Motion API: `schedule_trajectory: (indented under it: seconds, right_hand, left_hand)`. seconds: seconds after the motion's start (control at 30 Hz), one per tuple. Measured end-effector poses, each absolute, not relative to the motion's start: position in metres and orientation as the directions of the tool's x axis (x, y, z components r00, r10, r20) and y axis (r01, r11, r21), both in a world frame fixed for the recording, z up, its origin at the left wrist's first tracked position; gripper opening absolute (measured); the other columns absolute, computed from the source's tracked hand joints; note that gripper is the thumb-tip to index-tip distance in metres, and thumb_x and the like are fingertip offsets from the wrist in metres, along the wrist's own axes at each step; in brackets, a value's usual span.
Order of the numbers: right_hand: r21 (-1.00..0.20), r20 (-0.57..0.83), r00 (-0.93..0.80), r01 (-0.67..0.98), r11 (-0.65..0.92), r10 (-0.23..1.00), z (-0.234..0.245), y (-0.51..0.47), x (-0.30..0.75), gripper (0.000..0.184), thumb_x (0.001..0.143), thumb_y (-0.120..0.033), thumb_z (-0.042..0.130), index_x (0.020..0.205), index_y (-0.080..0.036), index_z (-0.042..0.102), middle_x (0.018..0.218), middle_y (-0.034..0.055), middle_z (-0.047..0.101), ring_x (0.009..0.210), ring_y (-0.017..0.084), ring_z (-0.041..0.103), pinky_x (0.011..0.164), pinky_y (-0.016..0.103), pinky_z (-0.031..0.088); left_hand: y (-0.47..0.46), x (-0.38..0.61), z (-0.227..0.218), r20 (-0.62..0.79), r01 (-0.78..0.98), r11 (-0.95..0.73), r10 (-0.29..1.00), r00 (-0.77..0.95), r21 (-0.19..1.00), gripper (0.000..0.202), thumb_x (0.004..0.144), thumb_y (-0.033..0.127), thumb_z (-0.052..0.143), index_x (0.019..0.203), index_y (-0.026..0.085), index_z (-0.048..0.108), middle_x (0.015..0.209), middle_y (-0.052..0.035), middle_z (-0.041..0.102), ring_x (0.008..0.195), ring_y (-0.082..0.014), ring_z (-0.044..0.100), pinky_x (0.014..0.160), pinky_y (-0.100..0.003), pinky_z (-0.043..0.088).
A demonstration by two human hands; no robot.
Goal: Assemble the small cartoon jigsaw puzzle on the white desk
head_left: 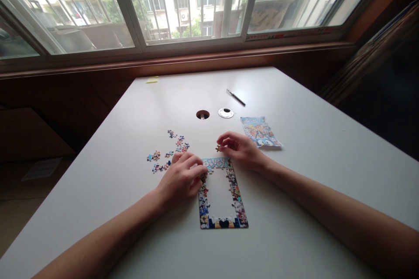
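Note:
A small jigsaw puzzle (236,196) lies on the white table (294,174) as a colourful rectangular border with a bare middle. My left hand (183,178) rests curled on the puzzle's upper left corner, fingers pressed on the pieces there. My right hand (240,148) hovers just above the puzzle's top edge and pinches a small puzzle piece (218,148) between thumb and fingers. Several loose pieces (168,150) are scattered to the left of my left hand.
A printed picture sheet (260,131) lies right of my right hand. Farther back are a black pen (235,97), a round cable hole (202,114), its white cap (225,113) and a yellow note (152,79). Windows run behind the table.

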State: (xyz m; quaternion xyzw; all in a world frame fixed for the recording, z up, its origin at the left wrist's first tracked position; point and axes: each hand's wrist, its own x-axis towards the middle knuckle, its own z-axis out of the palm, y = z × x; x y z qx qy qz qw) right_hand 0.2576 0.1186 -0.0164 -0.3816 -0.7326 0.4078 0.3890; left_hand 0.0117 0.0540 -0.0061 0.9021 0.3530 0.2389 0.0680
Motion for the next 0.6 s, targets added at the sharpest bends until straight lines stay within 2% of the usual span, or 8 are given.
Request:
schedule_trajectory:
  seconds: [0.13, 0.33, 0.6]
  right_hand:
    - [-0.916, 0.239, -0.391, 0.212, 0.340, 0.889, -0.0177, 0.1199, 0.2578, 0.014, 0.086, -0.027, 0.065, 0.097, -0.018, 0.067, 0.089, 0.0056, 0.071, 0.082, 0.017, 0.067, 0.074, 0.034, 0.055]
    - [-0.903, 0.259, -0.393, 0.225, 0.365, 0.882, -0.0179, 0.1210, 0.2588, 0.014, 0.088, -0.027, 0.063, 0.097, -0.020, 0.071, 0.095, 0.0059, 0.074, 0.086, 0.018, 0.069, 0.082, 0.037, 0.056]
    - [-0.904, 0.249, -0.400, 0.232, 0.360, 0.882, -0.0184, 0.1209, 0.2597, 0.014, 0.087, -0.026, 0.064, 0.097, -0.021, 0.072, 0.098, 0.0059, 0.074, 0.088, 0.018, 0.069, 0.082, 0.037, 0.057]
  left_hand:
    - [0.0539, 0.0116, -0.0062, 0.381, 0.609, -0.739, 0.672, 0.635, 0.289, 0.029, 0.076, 0.006, 0.055, 0.099, 0.022, 0.065, 0.101, -0.0046, 0.065, 0.100, -0.0234, 0.054, 0.094, -0.043, 0.037]
    - [0.0535, 0.0115, -0.0066, 0.381, 0.605, -0.740, 0.671, 0.636, 0.293, 0.029, 0.077, 0.006, 0.054, 0.099, 0.022, 0.065, 0.101, -0.0048, 0.065, 0.100, -0.0235, 0.054, 0.093, -0.043, 0.037]
    - [0.0539, 0.0113, -0.0064, 0.376, 0.607, -0.739, 0.673, 0.637, 0.293, 0.030, 0.076, 0.006, 0.054, 0.099, 0.022, 0.064, 0.101, -0.0044, 0.065, 0.100, -0.0234, 0.054, 0.093, -0.043, 0.037]
